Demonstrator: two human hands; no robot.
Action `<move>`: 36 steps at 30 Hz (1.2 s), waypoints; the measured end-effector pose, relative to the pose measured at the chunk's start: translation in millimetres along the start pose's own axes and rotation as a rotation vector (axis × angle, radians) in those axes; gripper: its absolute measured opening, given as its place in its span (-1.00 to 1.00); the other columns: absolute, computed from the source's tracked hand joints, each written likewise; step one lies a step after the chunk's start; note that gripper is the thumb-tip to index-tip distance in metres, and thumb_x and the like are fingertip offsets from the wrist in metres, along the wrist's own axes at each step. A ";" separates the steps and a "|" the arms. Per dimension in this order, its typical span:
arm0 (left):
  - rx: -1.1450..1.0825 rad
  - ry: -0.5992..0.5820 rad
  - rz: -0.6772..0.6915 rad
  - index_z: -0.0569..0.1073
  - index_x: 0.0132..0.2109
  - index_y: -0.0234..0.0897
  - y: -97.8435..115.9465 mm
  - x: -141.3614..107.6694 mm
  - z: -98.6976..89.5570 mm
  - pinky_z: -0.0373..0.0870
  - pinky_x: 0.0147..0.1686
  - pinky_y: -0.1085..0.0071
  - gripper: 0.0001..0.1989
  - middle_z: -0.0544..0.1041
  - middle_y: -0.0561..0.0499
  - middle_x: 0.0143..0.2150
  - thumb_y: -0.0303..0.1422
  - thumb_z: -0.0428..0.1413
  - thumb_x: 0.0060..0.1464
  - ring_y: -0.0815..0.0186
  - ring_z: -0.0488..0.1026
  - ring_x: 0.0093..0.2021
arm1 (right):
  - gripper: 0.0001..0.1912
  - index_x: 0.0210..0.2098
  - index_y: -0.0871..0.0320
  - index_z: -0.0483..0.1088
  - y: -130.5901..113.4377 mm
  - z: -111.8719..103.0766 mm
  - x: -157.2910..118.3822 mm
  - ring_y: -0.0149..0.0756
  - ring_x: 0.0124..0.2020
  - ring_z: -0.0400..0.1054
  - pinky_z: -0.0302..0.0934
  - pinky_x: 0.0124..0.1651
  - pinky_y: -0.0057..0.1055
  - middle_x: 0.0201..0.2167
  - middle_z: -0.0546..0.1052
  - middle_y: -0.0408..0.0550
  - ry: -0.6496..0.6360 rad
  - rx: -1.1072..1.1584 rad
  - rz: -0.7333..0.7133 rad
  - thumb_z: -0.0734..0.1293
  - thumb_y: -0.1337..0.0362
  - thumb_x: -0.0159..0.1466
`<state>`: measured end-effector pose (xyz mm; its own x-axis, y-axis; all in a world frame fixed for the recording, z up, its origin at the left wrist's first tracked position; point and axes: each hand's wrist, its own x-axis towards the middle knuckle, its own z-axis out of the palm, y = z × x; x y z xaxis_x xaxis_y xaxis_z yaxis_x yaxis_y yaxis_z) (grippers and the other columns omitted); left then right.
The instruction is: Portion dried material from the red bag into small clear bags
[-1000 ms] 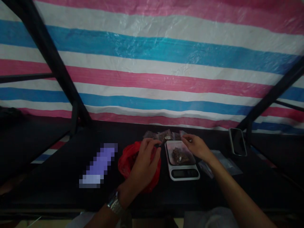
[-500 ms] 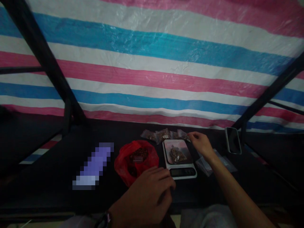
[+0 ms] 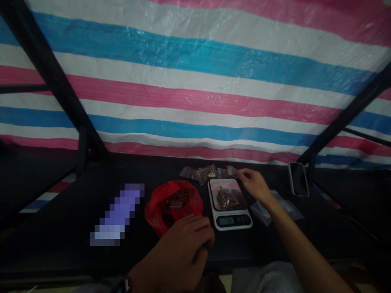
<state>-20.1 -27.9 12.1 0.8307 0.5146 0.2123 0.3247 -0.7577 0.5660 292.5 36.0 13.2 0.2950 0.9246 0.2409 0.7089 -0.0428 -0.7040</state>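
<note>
My right hand (image 3: 253,185) is at the right end of a row of small filled plastic bags (image 3: 208,173). Its fingertips pinch the edge of the rightmost bag (image 3: 232,171), partly covering it. In front of that row is a white kitchen scale (image 3: 218,215) with a lit display, and a small bag of brown bits (image 3: 226,199) lies on its plate. My left hand (image 3: 186,248) hovers at the near edge of a red plastic bag (image 3: 155,199), its fingers loosely curled with nothing visible in them. Brown pieces (image 3: 181,198) and a small clear packet (image 3: 176,204) show inside the red bag.
Flat clear plastic bags (image 3: 281,205) lie right of the scale, under my right forearm. A phone (image 3: 298,179) leans at the right frame post. A blurred-out purple item (image 3: 117,211) lies at left. Striped plastic sheeting (image 3: 195,89) hangs behind the black table (image 3: 128,171).
My right hand has shifted slightly left onto the rightmost bag. My left hand has drawn a little left and down, away from the scale, and the scale's display now shows lit.
</note>
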 end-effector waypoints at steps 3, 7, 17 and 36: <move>0.004 0.026 0.008 0.37 -0.26 -0.21 -1.2 1.0 1.3 0.38 -0.11 0.31 -0.73 0.53 0.04 -0.21 -0.65 -0.01 -0.04 0.26 0.50 -0.17 | -0.62 -0.32 0.13 0.62 -3.2 2.3 -2.4 -0.07 -0.20 0.56 0.34 -0.09 -0.27 -0.30 0.70 0.00 -0.058 0.011 -0.006 0.26 0.03 0.28; 0.048 0.040 0.010 0.38 -0.26 -0.22 -2.4 5.5 2.5 0.36 -0.13 0.32 -0.74 0.54 0.04 -0.22 -0.66 -0.03 0.00 0.27 0.50 -0.17 | -0.64 -0.39 0.12 0.62 -6.9 11.2 -7.9 -0.10 -0.31 0.55 0.34 -0.20 -0.31 -0.41 0.68 -0.05 -0.173 0.027 0.003 0.31 0.02 0.26; 0.043 0.072 -0.017 0.40 -0.25 -0.21 -3.4 11.7 5.4 0.35 -0.15 0.35 -0.72 0.52 0.05 -0.24 -0.67 -0.05 0.05 0.29 0.48 -0.21 | -0.61 -0.37 0.17 0.60 -10.7 22.2 -14.7 -0.19 -0.40 0.48 0.30 -0.30 -0.34 -0.45 0.63 -0.07 -0.277 0.141 0.051 0.34 -0.03 0.24; -1.212 0.924 -0.743 0.52 0.18 -0.16 -1.7 14.0 63.6 0.49 0.15 0.19 -0.53 0.63 -0.12 0.13 -0.07 0.23 0.22 0.03 0.53 0.21 | -0.86 -0.23 0.04 0.48 -129.6 66.4 -73.5 -0.25 -0.36 0.51 0.33 -0.29 -0.40 -0.42 0.60 -0.15 -0.312 0.394 -0.204 0.36 0.15 0.26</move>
<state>19.8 -45.0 -36.5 0.0050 0.9687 -0.2483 -0.3768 0.2318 0.8968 136.4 -1.2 42.4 -0.0700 0.9703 0.2315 0.4201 0.2392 -0.8754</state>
